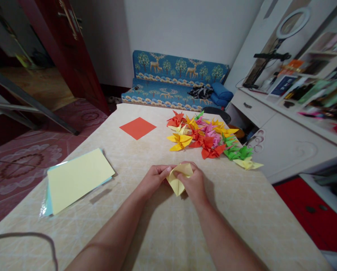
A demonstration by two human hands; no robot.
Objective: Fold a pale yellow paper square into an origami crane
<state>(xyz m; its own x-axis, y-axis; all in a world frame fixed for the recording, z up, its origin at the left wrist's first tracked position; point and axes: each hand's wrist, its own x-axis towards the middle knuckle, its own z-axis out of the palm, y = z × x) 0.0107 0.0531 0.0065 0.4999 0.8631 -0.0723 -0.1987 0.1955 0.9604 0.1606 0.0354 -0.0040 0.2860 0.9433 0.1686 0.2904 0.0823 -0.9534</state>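
Both hands meet over the middle of the beige table [163, 233] on a partly folded pale yellow paper [177, 182]. My left hand [154, 180] pinches its left edge with closed fingers. My right hand [193, 182] grips its right side and top flap, fingers curled over it. The paper's lower point rests against the tabletop. Just beyond the hands lies a pile of finished origami figures [210, 139] in red, yellow, green, pink and orange.
A stack of pale yellow sheets [78, 178] in a clear sleeve lies at the left. A single red square sheet [137, 127] lies further back. A grey cable [30, 237] curves at the near left corner. White cabinets [287, 143] stand at the right, a blue sofa [174, 82] behind.
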